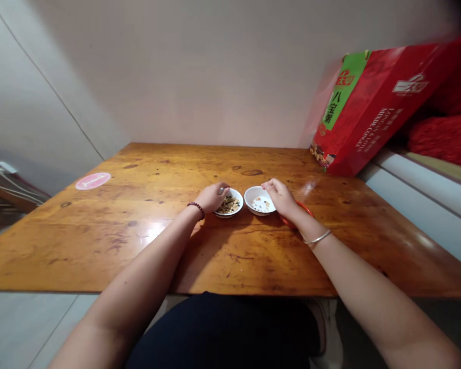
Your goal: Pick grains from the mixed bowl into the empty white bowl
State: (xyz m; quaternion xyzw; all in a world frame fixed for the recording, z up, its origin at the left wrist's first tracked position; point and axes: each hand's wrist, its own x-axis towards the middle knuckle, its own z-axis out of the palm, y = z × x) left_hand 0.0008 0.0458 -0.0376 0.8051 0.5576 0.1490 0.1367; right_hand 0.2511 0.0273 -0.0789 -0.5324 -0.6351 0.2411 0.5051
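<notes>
Frame centre: left hand (pixel 211 197) curled over fuller bowl (pixel 237 195); right hand (pixel 283 199) half-curled at sparser bowl (pixel 253 193); cannot tell if either grips anything

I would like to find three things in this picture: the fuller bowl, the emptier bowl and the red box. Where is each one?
Fuller bowl (pixel 237 195): head view, on its white inner wall.
Emptier bowl (pixel 254 193): head view, on its white inner wall.
Red box (pixel 376 105): head view, on its printed side.

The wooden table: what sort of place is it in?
Perhaps a small eatery, though I can't be sure: the wooden table has a pink sticker seemingly marked 1, and a red congee box stands nearby.
</notes>
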